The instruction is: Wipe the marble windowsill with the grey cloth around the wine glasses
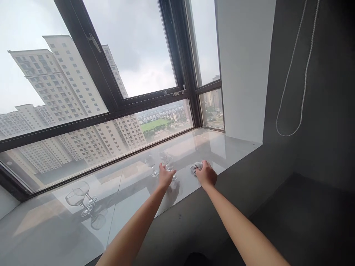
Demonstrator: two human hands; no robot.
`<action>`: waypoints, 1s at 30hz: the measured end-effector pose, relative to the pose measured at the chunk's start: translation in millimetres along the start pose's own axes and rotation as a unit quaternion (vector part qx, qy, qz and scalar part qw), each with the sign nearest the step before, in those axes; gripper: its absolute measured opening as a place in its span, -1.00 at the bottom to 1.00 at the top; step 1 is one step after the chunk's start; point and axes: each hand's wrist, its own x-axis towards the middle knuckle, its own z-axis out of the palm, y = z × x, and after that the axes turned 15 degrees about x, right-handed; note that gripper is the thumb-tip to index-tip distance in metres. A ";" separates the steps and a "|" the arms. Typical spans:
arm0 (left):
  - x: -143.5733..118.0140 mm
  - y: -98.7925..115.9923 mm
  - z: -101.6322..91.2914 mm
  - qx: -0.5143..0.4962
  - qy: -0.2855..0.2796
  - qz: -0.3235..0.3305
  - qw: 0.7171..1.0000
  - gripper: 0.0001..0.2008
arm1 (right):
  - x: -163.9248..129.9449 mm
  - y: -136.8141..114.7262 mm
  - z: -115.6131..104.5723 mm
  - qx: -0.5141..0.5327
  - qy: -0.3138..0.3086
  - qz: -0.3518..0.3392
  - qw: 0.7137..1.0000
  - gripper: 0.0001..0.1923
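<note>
Head view, left hand [165, 176]: stretched forward over the sill; fingers spread loosely open, closed on nothing; fingertips at the stem glass, whether touching cannot be told

Head view, stem glass [169, 163]: clear, upright on its foot, long axis vertical; directly ahead of the left fingers, partly hidden behind them; the left hand is the nearer of the two

Head view, second glass [151, 164]: upright, just to the left of the first, apart from the hand; a third rim shows faintly behind the pair

Head view, right hand [206, 173]: palm down, fingers curled over the grey cloth and pressing it to the sill; grip on it looks partial

Head view, grey cloth [195, 168]: crumpled, small, protruding from the left edge of the right hand; near the stem glass, not touching it

Head view, window sill [133, 188]: glossy pale stone, reflective, carrying all items

Head view, far glasses [79, 199]: two wide-bowled stem glasses, upright, touching or nearly so; well apart to the left, beyond either hand

Head view, blind cord [294, 74]: looped, hanging on the dark wall at right
</note>
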 end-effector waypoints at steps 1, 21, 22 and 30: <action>-0.2 -0.5 -0.7 0.044 0.009 -0.005 0.999 -0.25 | -0.1 0.0 -0.1 0.001 0.001 -0.001 1.000 -0.72; -63.5 -116.1 -110.6 0.198 0.049 0.097 0.974 -0.84 | -4.7 -2.8 -6.7 -0.024 -0.015 0.019 0.999 -0.65; -69.3 -125.3 -120.8 0.208 0.064 0.088 0.972 -0.83 | -4.5 -1.5 -6.0 -0.026 -0.013 0.016 0.999 -0.64; -99.1 -184.3 -189.2 0.296 0.104 0.005 0.949 -0.82 | -2.4 5.3 -3.8 -0.039 -0.022 0.015 0.999 -0.58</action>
